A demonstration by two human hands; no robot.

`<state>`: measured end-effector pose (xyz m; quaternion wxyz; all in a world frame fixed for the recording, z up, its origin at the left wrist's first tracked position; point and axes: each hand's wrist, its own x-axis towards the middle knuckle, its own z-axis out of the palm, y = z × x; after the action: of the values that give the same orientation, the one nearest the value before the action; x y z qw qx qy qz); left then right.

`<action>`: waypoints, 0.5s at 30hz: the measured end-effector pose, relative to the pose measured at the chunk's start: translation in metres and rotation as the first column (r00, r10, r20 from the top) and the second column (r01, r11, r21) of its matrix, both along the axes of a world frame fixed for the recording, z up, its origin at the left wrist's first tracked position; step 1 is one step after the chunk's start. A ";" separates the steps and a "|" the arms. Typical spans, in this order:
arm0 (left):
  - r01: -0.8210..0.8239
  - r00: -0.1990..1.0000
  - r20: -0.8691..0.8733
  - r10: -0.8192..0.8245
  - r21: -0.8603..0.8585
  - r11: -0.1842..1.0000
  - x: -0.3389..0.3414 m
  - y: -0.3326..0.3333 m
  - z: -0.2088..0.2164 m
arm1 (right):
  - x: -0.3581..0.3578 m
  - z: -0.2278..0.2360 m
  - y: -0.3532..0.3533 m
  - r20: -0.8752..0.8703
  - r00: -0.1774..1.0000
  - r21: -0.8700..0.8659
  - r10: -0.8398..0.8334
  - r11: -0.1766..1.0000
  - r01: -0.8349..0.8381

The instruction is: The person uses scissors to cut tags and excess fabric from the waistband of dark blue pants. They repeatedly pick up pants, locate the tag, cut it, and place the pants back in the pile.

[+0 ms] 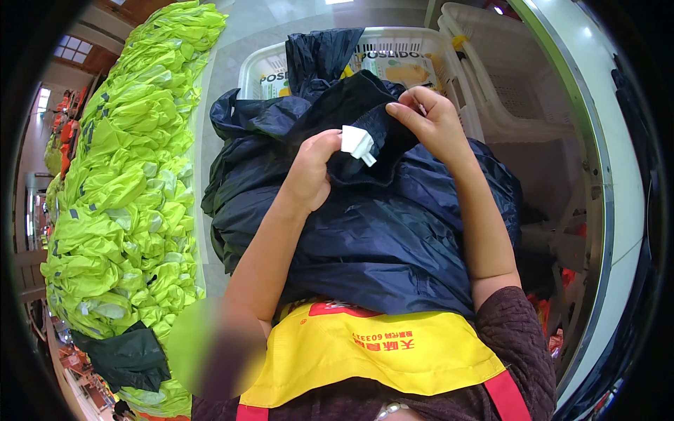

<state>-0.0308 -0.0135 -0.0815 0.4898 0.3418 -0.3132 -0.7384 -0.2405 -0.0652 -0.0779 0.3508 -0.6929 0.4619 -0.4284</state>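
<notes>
A dark navy garment (pixel 351 238) of thin, shiny fabric lies bunched before me and reaches down to my lap. My left hand (pixel 311 168) is closed on the rim of an opening in it, its thumb on top. Right by that thumb sits a small white folded label (pixel 357 142) with a narrow tail; whether it is sewn on, I cannot tell. At the opposite side of the opening, my right hand (pixel 433 121) pinches the edge of the fabric between thumb and fingers. The inside of the opening is dark and ribbed.
A long heap of fluorescent yellow-green garments (pixel 126 196) runs along my left, with a black cloth piece (pixel 126 356) at its near end. Behind the navy garment stands a white plastic basket (pixel 256 63) holding printed packages (pixel 400 69). More pale crates (pixel 498 70) are at the far right, beside a metal-edged table (pixel 607 175).
</notes>
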 end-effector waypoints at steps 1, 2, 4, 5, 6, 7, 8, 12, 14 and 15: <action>-0.012 0.999 0.041 0.013 -0.021 1.000 -0.003 0.002 -0.001 | 0.004 0.004 0.005 0.033 0.998 -0.049 -0.054 0.997 0.056; -0.021 0.997 0.080 0.025 -0.041 0.999 -0.007 0.005 0.000 | 0.008 0.013 0.013 0.066 0.992 -0.095 -0.109 0.989 0.115; -0.052 0.991 0.117 0.061 -0.079 0.996 -0.012 0.009 0.001 | 0.015 0.024 0.024 0.137 0.988 -0.163 -0.073 0.982 0.095; -0.069 0.991 0.111 0.080 -0.097 0.993 -0.015 0.009 0.002 | 0.018 0.028 0.028 0.118 0.992 -0.173 0.054 0.984 -0.033; -0.087 0.990 0.105 0.099 -0.114 0.990 -0.016 0.009 0.002 | 0.019 0.031 0.031 0.097 0.979 -0.179 0.180 0.971 -0.160; -0.120 0.987 0.090 0.131 -0.117 0.986 -0.015 0.008 0.001 | 0.019 0.024 0.031 -0.041 0.966 -0.300 0.256 0.919 -0.256; -0.107 0.994 0.003 0.107 -0.104 0.989 -0.014 0.007 0.004 | 0.017 0.019 0.032 -0.112 0.945 -0.309 0.309 0.893 -0.328; -0.115 0.986 -0.130 0.109 -0.041 0.993 -0.013 0.006 0.009 | 0.016 0.007 0.036 -0.168 0.925 -0.243 0.342 0.895 -0.375; -0.139 0.986 -0.092 0.137 -0.017 0.990 -0.011 0.007 0.004 | 0.015 0.012 0.036 -0.155 0.916 -0.185 0.369 0.900 -0.394; -0.152 0.986 -0.069 0.150 -0.024 0.988 -0.012 0.009 0.004 | 0.013 0.015 0.035 -0.127 0.899 -0.150 0.419 0.888 -0.435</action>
<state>-0.0427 -0.0050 -0.0773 0.5595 0.3325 -0.2804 -0.7055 -0.2271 -0.0297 -0.0632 0.3531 -0.8243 0.2743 -0.3472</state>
